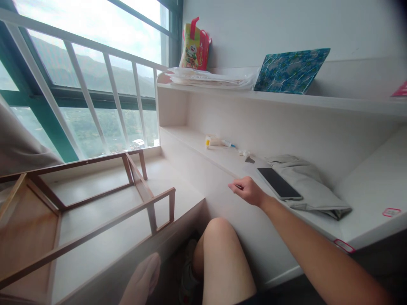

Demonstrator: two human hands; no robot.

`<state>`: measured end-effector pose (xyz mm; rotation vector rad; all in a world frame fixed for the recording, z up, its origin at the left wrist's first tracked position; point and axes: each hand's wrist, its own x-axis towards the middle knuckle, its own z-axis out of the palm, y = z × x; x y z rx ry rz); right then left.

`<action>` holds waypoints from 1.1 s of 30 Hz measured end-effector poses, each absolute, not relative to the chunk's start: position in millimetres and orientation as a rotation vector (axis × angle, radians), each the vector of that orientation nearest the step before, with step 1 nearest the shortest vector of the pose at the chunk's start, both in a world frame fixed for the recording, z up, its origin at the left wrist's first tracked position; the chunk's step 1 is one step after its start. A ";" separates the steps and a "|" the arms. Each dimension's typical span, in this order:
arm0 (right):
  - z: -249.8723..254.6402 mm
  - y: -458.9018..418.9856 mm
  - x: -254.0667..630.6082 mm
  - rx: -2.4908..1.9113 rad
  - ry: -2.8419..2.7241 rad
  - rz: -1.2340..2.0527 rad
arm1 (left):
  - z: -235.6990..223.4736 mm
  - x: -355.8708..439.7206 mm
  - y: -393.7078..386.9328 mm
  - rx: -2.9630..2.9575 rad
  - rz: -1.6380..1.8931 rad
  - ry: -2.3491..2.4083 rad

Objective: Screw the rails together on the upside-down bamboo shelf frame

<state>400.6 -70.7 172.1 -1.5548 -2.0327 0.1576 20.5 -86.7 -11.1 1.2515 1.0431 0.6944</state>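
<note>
My right hand [249, 190] is closed in front of the lower shelf's edge, its fingers pinched together. A small dark sliver shows between the thumb and fingers, too small to name. Just beside that hand, a dark-screened phone [280, 183] lies on the shelf, partly over a folded light grey cloth [310, 182]. Low in the view is my left hand [144, 273], blurred, near the window ledge's front edge; how its fingers are held cannot be made out. Farther along the shelf are a small clear container with a yellow part [212, 140] and a blue-tipped tube [228, 144].
At the left, a wooden frame like an overturned stool [108, 228] lies on the window ledge [92, 258]. The upper shelf holds a colourful bag [194, 48], plastic-wrapped flat packs [210, 78] and a blue patterned board [291, 72]. White railings [111, 80] cross the window. My bent knee [222, 250] is below.
</note>
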 end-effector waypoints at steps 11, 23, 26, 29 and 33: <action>179.1 -116.5 423.3 -1.654 -2.091 0.335 | -14.0 -10.4 -94.1 1.169 0.764 1.022; 16.9 -156.6 227.3 -1.383 -2.008 1.071 | -18.1 11.7 -141.0 1.012 0.858 1.025; -13.1 -170.6 186.6 -1.281 -1.722 1.218 | -24.1 23.7 -166.8 0.871 0.932 1.052; -29.5 -181.1 167.3 -1.163 -1.573 1.334 | -27.0 31.6 -193.8 0.659 1.054 1.133; -43.4 -197.5 165.3 -1.056 -1.547 1.404 | -24.5 36.7 -220.6 0.523 1.115 1.268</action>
